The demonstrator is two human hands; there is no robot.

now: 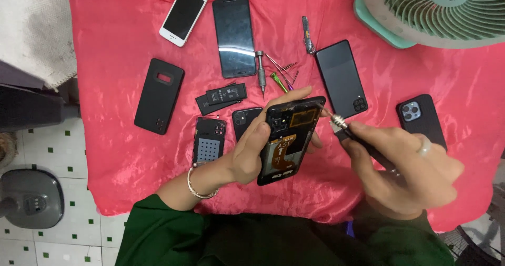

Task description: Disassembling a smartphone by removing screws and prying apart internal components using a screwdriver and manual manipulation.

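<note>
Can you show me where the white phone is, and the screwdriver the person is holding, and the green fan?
white phone (183, 13), head view, middle of its dark screen.
screwdriver (341, 124), head view, silver collar near the tip, held in the right hand (407, 174).
green fan (436, 11), head view, on its grille.

The pink cloth is shiny and smooth, like satin, with soft wrinkles. The opened phone in the middle looks like black plastic with a coppery, shiny patch inside. The screwdriver has a bright metal tip and a dark matt handle. At upper right, the green fan is smooth plastic. The floor tiles at lower left look glossy.
</note>
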